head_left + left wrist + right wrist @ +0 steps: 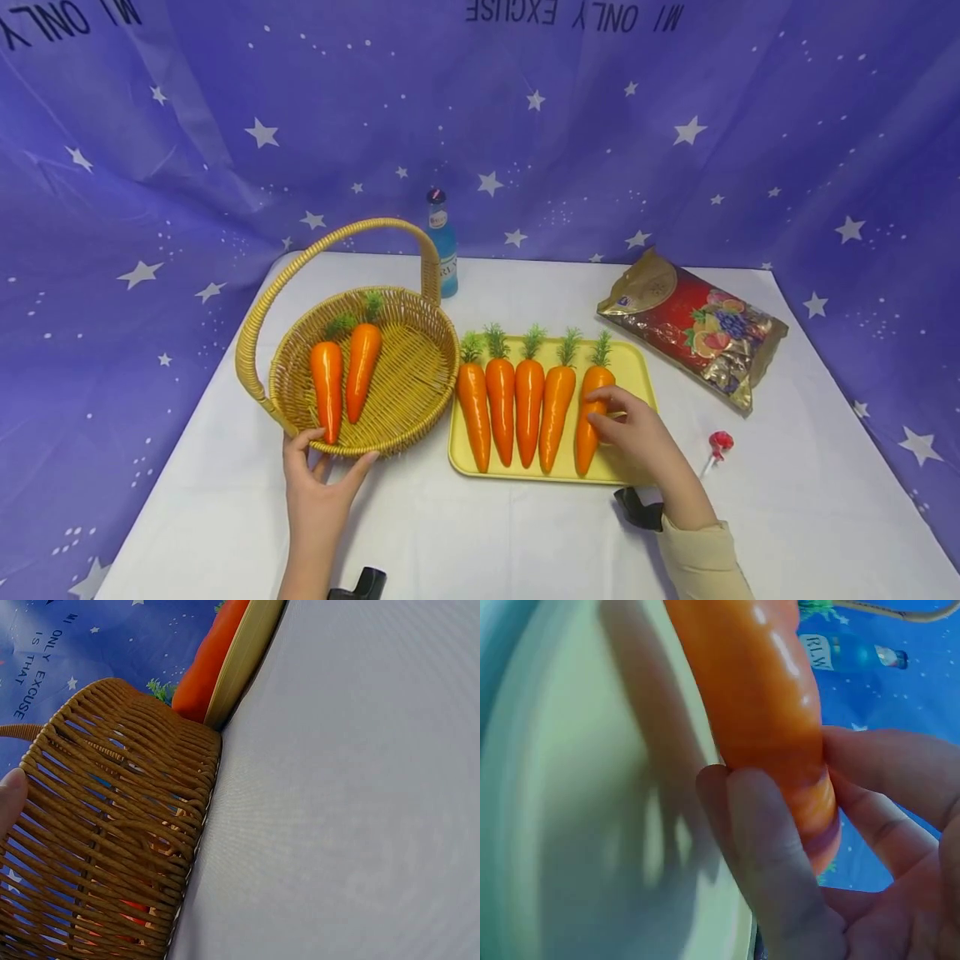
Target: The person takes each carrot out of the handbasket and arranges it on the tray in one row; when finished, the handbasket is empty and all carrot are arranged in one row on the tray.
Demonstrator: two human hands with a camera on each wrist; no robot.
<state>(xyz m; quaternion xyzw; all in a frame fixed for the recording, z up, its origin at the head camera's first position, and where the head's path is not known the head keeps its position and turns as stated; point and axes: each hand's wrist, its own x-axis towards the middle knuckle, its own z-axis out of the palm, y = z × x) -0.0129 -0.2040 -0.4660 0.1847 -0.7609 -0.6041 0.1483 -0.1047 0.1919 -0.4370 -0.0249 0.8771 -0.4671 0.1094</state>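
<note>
Pinching the rightmost carrot (pixel 587 446) over the yellow tray (pixel 636 367), my right hand (pixel 637 435) sits beside four more carrots (pixel 529 408); my left hand (pixel 318 492) grips the near rim of the wicker basket (pixel 408 379), which holds two orange carrots (pixel 363 367).

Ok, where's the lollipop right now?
In the head view, the lollipop lies on the right part of the table, just right of the right hand and on the near side of the bag.

Head view bright, even; carrots (pixel 327 387) show glossy highlights. Left wrist: basket (pixel 112 817) shaded, tablecloth (pixel 352 787) hazy grey. Right wrist: soft shadows cross blurred tray (pixel 574 750).
</note>
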